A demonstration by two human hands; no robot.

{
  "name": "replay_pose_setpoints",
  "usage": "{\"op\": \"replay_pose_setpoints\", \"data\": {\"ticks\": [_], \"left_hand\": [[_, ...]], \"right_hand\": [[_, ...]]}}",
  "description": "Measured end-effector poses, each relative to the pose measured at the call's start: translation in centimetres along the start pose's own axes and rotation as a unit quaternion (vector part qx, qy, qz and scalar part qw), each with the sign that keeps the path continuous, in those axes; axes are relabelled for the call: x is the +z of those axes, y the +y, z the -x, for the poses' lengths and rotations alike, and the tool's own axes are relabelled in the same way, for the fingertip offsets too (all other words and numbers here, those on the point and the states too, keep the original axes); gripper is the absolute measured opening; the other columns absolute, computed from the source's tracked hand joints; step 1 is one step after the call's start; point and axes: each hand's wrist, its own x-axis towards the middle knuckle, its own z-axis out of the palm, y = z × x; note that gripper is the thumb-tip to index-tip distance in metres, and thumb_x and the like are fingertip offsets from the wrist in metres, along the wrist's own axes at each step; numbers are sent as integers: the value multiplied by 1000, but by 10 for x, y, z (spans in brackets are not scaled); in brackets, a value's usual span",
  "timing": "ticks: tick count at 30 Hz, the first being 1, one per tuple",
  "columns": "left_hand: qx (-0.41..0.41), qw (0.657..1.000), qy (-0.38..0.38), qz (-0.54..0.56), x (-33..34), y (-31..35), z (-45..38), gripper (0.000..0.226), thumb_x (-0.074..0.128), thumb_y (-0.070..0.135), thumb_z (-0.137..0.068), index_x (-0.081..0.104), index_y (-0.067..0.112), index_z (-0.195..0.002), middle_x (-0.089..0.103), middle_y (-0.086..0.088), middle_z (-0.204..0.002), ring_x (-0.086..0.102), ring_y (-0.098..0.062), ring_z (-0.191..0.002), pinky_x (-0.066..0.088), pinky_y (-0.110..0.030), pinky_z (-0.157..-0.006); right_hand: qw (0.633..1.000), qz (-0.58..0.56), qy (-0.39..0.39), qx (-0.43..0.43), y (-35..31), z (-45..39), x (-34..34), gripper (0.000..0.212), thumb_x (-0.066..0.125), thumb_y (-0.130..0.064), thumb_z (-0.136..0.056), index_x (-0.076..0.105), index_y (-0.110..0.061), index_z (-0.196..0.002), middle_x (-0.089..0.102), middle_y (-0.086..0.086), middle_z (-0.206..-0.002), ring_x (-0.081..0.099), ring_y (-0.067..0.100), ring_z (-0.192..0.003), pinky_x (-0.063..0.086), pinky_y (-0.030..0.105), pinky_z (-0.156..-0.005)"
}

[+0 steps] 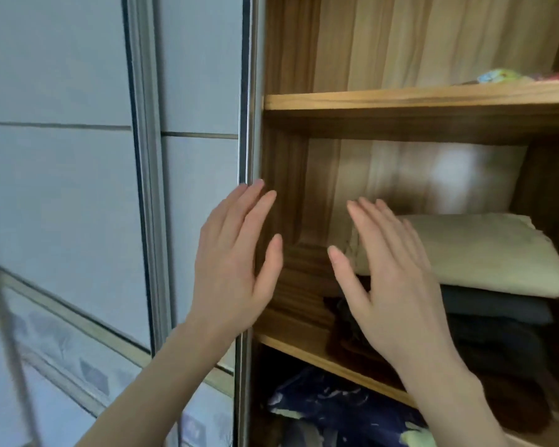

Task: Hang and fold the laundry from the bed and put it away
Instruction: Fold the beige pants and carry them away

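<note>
We see soft, even daylight. A bright patch glares on the wardrobe back panel [446, 175]. The lowest shelf compartment [304, 382] is dark. Edges bend slightly, and the whole picture is a little blurred.

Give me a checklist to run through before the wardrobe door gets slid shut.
1. Left hand at the sliding door's edge, fingers straight: ok.
2. Right hand out of the opening: not ok, it is raised in front of the middle shelf.
3. Both hands free of laundry: ok.
4. Cream folded cloth lying flat on top of the dark folded stack: ok.
5. Stack wholly behind the shelf's front edge: cannot tell.
6. Dark patterned fabric below clear of the door track: cannot tell.
</note>
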Motion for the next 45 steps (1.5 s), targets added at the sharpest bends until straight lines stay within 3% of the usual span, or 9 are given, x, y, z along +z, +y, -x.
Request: {"op": "replay_pose_setpoints", "data": {"ticks": [9,13,16,20,37,45], "left_hand": [[-2,1000,5,10,-2,-94,15,56,44,11,-106,33,-1,-160,30,-14,-169,25,-26,-159,28,-51,-127],[-26,998,-44,-43,16,-119,29,60,32,32,-111,23,7,-165,14,-17,-173,12,-32,-162,25,-61,-124],[-30,996,-57,-61,28,-126,37,62,19,43,-113,13,15,-168,5,-13,-175,3,-31,-162,17,-61,-127],[-26,997,-56,-52,34,-129,38,64,27,42,-112,7,18,-168,0,-12,-176,0,-30,-162,13,-60,-129],[67,995,-70,-18,35,-93,41,63,42,38,-110,22,17,-166,11,-11,-175,9,-30,-162,17,-61,-127],[79,995,-61,14,46,-60,43,63,41,37,-109,25,14,-165,14,-12,-174,10,-30,-162,14,-60,-128]], "right_hand": [[994,73,61,-46,-93,-25,62,61,42,-45,-110,31,-16,-163,25,6,-171,12,19,-161,16,48,-130],[982,164,61,-72,-120,-38,87,64,48,-37,-110,26,-12,-165,15,9,-174,7,24,-162,15,51,-130],[970,227,39,-77,-126,-48,106,67,43,-31,-111,13,-9,-166,5,11,-175,1,25,-162,11,52,-130],[960,274,25,-60,-117,-49,117,68,36,-26,-110,3,-8,-166,-4,11,-175,-6,23,-162,10,49,-130],[955,293,46,-25,-80,-21,72,65,38,-19,-108,12,-11,-167,5,5,-175,4,19,-162,16,46,-130],[956,288,56,19,-49,3,32,67,49,-14,-106,20,-9,-165,11,6,-175,7,20,-162,18,48,-130]]}}
